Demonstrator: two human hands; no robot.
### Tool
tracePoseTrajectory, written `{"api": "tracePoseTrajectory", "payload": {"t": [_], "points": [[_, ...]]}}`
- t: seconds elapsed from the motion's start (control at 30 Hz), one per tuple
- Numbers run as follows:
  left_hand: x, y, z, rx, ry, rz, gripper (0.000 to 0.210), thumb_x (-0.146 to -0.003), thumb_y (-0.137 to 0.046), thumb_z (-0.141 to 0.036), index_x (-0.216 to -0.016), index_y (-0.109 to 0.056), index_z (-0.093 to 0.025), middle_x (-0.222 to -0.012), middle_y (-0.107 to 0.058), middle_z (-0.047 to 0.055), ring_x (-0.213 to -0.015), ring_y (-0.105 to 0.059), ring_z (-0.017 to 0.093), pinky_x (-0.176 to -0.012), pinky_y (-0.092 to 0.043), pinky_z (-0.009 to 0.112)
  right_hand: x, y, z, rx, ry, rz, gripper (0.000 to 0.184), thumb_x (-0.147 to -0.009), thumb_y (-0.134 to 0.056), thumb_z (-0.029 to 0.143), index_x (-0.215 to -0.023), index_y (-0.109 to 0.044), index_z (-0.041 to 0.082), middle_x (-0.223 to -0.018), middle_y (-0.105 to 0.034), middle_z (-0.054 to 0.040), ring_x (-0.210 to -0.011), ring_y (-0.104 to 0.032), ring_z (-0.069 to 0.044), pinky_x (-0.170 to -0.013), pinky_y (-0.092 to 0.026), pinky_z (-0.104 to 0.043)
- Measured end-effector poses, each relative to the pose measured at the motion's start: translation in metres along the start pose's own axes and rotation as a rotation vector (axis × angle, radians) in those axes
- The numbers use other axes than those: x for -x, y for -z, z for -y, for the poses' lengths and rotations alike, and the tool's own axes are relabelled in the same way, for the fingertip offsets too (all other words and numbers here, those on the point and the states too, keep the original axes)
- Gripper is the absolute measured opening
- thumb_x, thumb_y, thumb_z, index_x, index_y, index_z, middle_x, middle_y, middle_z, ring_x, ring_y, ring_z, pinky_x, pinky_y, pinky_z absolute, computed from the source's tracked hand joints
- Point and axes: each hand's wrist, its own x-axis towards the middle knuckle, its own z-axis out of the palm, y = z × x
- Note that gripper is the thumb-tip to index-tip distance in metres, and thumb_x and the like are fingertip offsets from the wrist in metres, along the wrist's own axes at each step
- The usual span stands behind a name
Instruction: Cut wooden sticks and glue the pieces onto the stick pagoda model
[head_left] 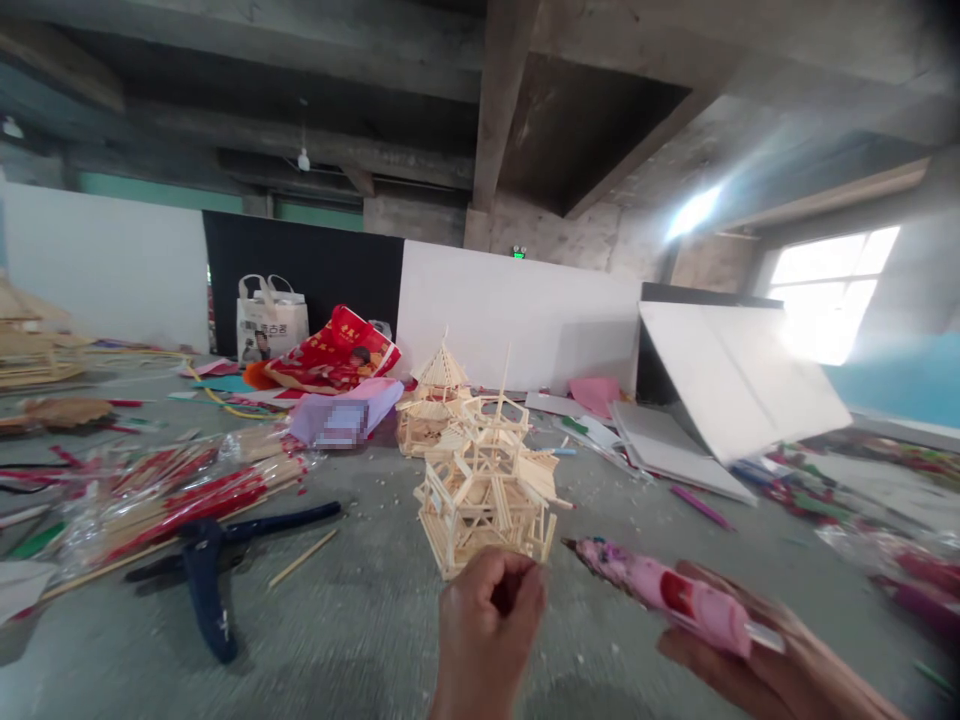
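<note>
A small pavilion model of thin wooden sticks (487, 500) stands in front of me, its upper frame open and a thin stick rising from it. My left hand (491, 610) is at the model's near side, thumb and fingers curled together in a pinch; whatever may be between them is hidden. On the right, my right hand (735, 640) is closed around a pink hot glue gun (667, 595). The gun's dark nozzle points left toward the model, a short gap away from it. Behind stands another stick pavilion (435, 400) with a pointed roof.
At left lie a dark blue-handled hand tool (206, 570), a loose wooden stick (304, 558) and plastic-wrapped stick bundles (187, 495). Farther back are a red bag (334, 350) and a white tote bag (271, 325). White boards (742, 375) and a purple pen-like stick (701, 507) are at right.
</note>
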Motion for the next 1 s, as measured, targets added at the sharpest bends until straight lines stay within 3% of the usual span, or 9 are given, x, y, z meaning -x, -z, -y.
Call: {"api": "tracePoseTrajectory", "payload": {"t": [0.1, 0.2, 0.33, 0.43, 0.57, 0.7, 0.77, 0.87, 1.0], "points": [[-0.006, 0.005, -0.008, 0.216, 0.187, 0.046, 0.025, -0.07, -0.058, -0.038, -0.06, -0.057, -0.015, -0.048, -0.037, -0.006, -0.044, -0.029, 0.005, -0.043, -0.022, 0.018, -0.023, -0.012, -0.025, 0.155, -0.067, 0.092, 0.024, -0.08, -0.044, 0.047, -0.074, -0.051, 0.025, -0.062, -0.058, 0.0001, -0.052, -0.057, -0.02, -0.049, -0.044, -0.031], [-0.014, 0.011, -0.005, 0.343, 0.284, 0.04, 0.027, -0.069, -0.06, -0.04, -0.06, -0.055, -0.015, -0.042, -0.031, -0.009, -0.039, -0.024, 0.004, -0.041, -0.018, 0.019, -0.05, -0.039, -0.066, 0.352, -0.159, 0.062, 0.028, -0.081, -0.041, 0.047, -0.069, -0.045, 0.022, -0.066, -0.056, -0.0025, -0.057, -0.056, -0.022, -0.049, -0.037, -0.031], [-0.025, 0.016, 0.01, 0.43, 0.387, -0.017, 0.028, -0.063, -0.065, -0.041, -0.059, -0.053, -0.015, -0.037, -0.027, -0.011, -0.034, -0.021, 0.003, -0.037, -0.015, 0.019, -0.075, -0.081, -0.11, 0.347, -0.132, 0.12, 0.024, -0.083, -0.039, 0.036, -0.069, -0.049, 0.019, -0.069, -0.057, -0.007, -0.064, -0.057, -0.023, -0.055, -0.037, -0.031], [-0.033, 0.017, 0.017, 0.426, 0.432, -0.083, 0.029, -0.059, -0.068, -0.04, -0.057, -0.052, -0.016, -0.036, -0.027, -0.011, -0.033, -0.022, 0.003, -0.036, -0.015, 0.018, -0.08, -0.096, -0.117, 0.289, -0.113, 0.173, 0.018, -0.078, -0.046, 0.031, -0.067, -0.053, 0.019, -0.068, -0.059, -0.0066, -0.064, -0.058, -0.021, -0.056, -0.038, -0.03], [-0.038, 0.016, 0.013, 0.424, 0.451, -0.119, 0.027, -0.056, -0.068, -0.037, -0.055, -0.052, -0.015, -0.036, -0.028, -0.011, -0.033, -0.023, 0.003, -0.035, -0.014, 0.017, -0.075, -0.087, -0.093, 0.257, -0.134, 0.171, 0.016, -0.07, -0.055, 0.033, -0.068, -0.056, 0.017, -0.072, -0.061, -0.0089, -0.068, -0.059, -0.025, -0.059, -0.04, -0.033], [-0.038, 0.013, 0.009, 0.425, 0.458, -0.118, 0.026, -0.056, -0.068, -0.036, -0.054, -0.051, -0.016, -0.035, -0.026, -0.012, -0.032, -0.019, 0.002, -0.035, -0.012, 0.017, -0.064, -0.067, -0.032, 0.155, -0.102, 0.115, 0.021, -0.084, -0.038, 0.03, -0.075, -0.055, 0.021, -0.075, -0.061, -0.0017, -0.067, -0.057, -0.016, -0.061, -0.04, -0.028], [-0.038, 0.01, 0.008, 0.429, 0.463, -0.124, 0.027, -0.055, -0.067, -0.035, -0.052, -0.048, -0.017, -0.036, -0.024, -0.012, -0.032, -0.018, 0.002, -0.034, -0.012, 0.017, -0.06, -0.064, 0.003, 0.013, -0.007, 0.054, 0.018, -0.085, -0.04, 0.026, -0.077, -0.056, 0.022, -0.075, -0.061, -0.0001, -0.067, -0.057, -0.015, -0.061, -0.042, -0.028], [-0.04, 0.007, 0.006, 0.432, 0.463, -0.131, 0.025, -0.055, -0.066, -0.034, -0.051, -0.047, -0.017, -0.036, -0.024, -0.012, -0.032, -0.019, 0.002, -0.033, -0.013, 0.017, -0.058, -0.071, 0.043, 0.013, 0.157, -0.09, 0.012, -0.085, -0.042, 0.023, -0.083, -0.054, 0.021, -0.08, -0.06, -0.0035, -0.074, -0.057, -0.019, -0.066, -0.045, -0.033], [-0.043, 0.007, 0.006, 0.41, 0.462, -0.133, 0.024, -0.055, -0.064, -0.035, -0.05, -0.048, -0.017, -0.033, -0.024, -0.012, -0.03, -0.019, 0.002, -0.032, -0.013, 0.017, -0.068, -0.078, 0.065, 0.081, 0.241, -0.178, 0.017, -0.082, -0.05, 0.021, -0.098, -0.049, 0.018, -0.094, -0.056, -0.0081, -0.086, -0.053, -0.024, -0.072, -0.045, -0.039]]}}
